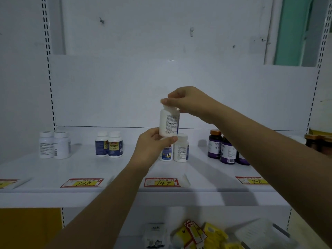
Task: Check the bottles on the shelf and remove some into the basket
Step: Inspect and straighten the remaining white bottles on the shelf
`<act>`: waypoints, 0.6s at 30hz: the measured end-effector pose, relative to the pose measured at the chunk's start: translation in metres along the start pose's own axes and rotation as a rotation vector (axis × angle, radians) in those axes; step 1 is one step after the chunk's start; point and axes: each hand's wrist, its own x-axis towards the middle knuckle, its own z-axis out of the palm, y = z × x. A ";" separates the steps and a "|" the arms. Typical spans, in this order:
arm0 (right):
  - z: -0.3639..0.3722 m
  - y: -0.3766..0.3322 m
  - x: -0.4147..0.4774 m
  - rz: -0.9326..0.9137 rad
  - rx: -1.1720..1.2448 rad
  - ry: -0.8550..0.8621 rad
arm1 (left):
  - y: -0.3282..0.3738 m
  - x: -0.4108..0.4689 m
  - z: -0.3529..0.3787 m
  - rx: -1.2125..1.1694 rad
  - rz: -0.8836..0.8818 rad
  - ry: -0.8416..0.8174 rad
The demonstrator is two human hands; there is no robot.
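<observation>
Held upright at frame centre: a white plastic bottle with a printed label (168,123), in the air and clear of the white metal shelf (89,169). The left hand (152,146) grips its base from 7 o'clock, fingers and thumb curled round the bottom. The right hand (188,103) comes in from 3 o'clock and pinches the white cap (170,109) from above, fingertips closed on it (twisting or just steadying, can't tell).

At 6 o'clock of the held bottle, partly behind the left hand, two white blue-labelled bottles (181,150) stand on the shelf. At 9 o'clock is a pair of white bottles with blue-and-yellow labels (109,144), and further out a pair of plain white bottles (53,145). At 3 o'clock, behind the right forearm, are dark purple bottles (221,148). A red-and-yellow price tag (161,182) sits on the shelf front at 6 o'clock, with yellow packets (215,234) on the lower shelf at 5 o'clock.

Progress, as a judgement: this is the checking stage, with one bottle under inspection. No basket is in view, so removals so far can't be told. Left to do: decide on this bottle, put it in the basket or back on the shelf, then go through the other groups.
</observation>
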 end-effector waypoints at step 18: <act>0.008 0.009 0.003 0.016 0.016 0.029 | 0.004 0.002 -0.001 0.091 -0.024 -0.014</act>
